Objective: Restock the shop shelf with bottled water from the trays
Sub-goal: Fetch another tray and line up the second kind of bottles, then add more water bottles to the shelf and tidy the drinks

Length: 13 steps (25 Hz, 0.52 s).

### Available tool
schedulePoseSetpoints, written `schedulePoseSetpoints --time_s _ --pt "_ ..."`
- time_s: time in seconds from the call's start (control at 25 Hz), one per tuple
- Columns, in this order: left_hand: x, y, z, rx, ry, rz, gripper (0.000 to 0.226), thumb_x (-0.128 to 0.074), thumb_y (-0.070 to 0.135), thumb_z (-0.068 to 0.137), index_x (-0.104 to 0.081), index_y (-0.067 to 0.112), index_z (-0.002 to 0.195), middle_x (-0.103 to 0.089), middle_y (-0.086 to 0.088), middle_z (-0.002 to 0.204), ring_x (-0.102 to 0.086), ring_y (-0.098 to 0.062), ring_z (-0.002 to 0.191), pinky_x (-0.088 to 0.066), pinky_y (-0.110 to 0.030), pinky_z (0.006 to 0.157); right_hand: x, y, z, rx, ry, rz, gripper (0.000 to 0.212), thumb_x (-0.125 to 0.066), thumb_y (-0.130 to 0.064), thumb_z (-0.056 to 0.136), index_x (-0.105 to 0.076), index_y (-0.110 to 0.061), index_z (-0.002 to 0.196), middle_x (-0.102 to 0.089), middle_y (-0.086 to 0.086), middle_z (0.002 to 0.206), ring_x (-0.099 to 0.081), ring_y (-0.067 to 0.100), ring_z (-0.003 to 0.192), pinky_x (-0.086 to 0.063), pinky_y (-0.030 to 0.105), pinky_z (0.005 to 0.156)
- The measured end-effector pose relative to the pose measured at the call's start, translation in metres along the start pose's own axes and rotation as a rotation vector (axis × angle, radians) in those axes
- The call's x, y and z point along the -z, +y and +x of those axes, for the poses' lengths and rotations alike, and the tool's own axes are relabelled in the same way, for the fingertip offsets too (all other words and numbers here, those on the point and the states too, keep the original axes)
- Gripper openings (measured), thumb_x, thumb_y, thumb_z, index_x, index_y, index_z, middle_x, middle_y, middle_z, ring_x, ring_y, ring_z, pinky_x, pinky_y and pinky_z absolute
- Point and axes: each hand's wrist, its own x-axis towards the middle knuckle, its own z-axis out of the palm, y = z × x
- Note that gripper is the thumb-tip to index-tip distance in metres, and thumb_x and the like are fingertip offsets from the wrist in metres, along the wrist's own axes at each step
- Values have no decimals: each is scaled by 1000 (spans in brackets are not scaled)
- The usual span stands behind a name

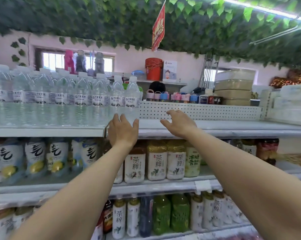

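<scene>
Several clear water bottles (pixel 80 99) with white caps and white labels stand in rows on the left part of the top shelf (pixel 232 127). The rightmost bottle (pixel 132 96) ends the row. My left hand (pixel 122 130) is raised in front of the base of that last bottle, fingers straight and spread, holding nothing. My right hand (pixel 180 122) hovers over the bare shelf to the right of the row, fingers relaxed and empty. No tray is in view.
A white perforated back panel (pixel 198 110) runs behind the bare shelf stretch. Lower shelves hold tea bottles (pixel 156 161) and lemon drink bottles (pixel 35 158). Behind the shelf are small colourful cups (pixel 163 97), an orange bucket (pixel 153 69) and stacked boxes (pixel 234 87).
</scene>
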Motion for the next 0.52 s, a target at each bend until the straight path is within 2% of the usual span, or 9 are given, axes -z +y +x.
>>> schedulePoseSetpoints --time_s 0.28,0.4,0.52 --pt "-24 91 -103 -30 -111 23 66 -43 52 101 -36 9 150 -30 -14 160 -33 -34 142 -33 -46 113 28 104 -84 -54 -50 -13 68 -48 -60 99 -41 -20 153 -45 8 154 -46 30 138 -46 47 107" --pt "-53 138 -163 -19 -141 36 64 -48 52 99 -40 8 146 -35 -14 156 -37 -34 138 -35 -46 110 37 168 -126 -45 -95 -24 65 -50 -58 99 -43 -18 150 -48 10 149 -49 31 134 -50 48 102" --pt "-91 174 -218 21 -171 32 63 -52 52 97 -44 10 143 -40 -13 152 -38 -33 138 -36 -46 110 37 230 -168 -33 -141 -42 65 -50 -56 99 -43 -17 150 -48 11 148 -46 32 136 -47 47 104"
